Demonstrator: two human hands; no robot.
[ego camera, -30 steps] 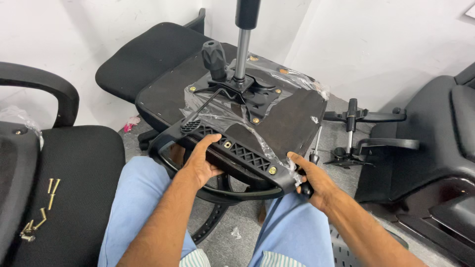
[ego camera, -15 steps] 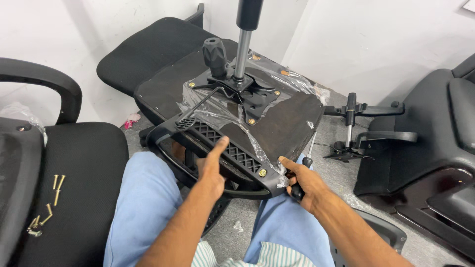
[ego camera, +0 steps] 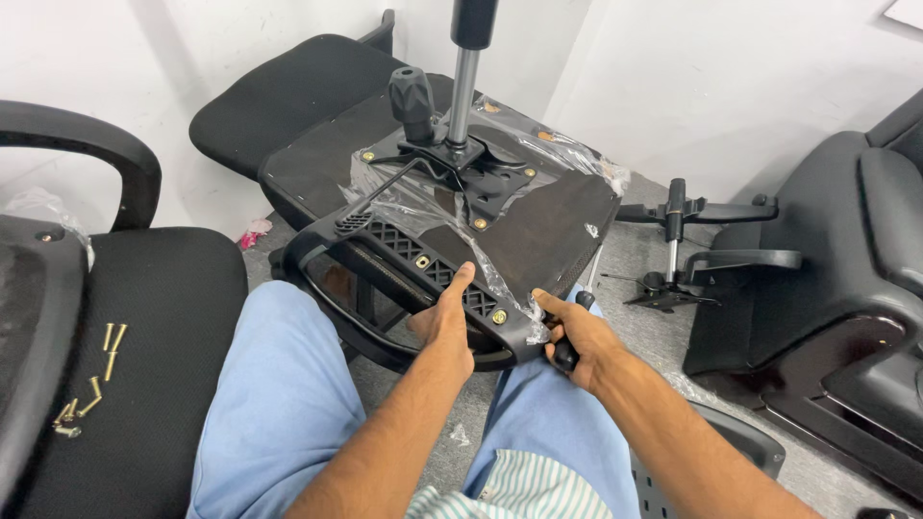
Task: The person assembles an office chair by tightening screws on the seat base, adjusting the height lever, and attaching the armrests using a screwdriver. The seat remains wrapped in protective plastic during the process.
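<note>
An upturned office chair seat (ego camera: 538, 231) rests against my knees, its underside up, with a black mechanism plate (ego camera: 461, 173) and a metal gas cylinder (ego camera: 463, 86) standing on it. A black armrest bracket (ego camera: 423, 264) with brass bolts runs along the near edge. My left hand (ego camera: 445, 322) grips the bracket's near edge, thumb raised against its grid part. My right hand (ego camera: 577, 336) is closed around a black-handled screwdriver (ego camera: 567, 356) beside the bracket's right end. Torn clear plastic wrap (ego camera: 413, 207) lies over the seat.
Several brass bolts (ego camera: 91, 375) lie on the black chair seat (ego camera: 144, 317) at my left. Another black seat (ego camera: 279, 96) stands behind by the white wall. A chair mechanism part (ego camera: 673, 240) lies on the grey floor at right, next to a black chair (ego camera: 865, 259).
My left hand has slid right along the bracket, from its middle towards the right end. My right hand with the screwdriver has shifted slightly left and closer to the bracket.
</note>
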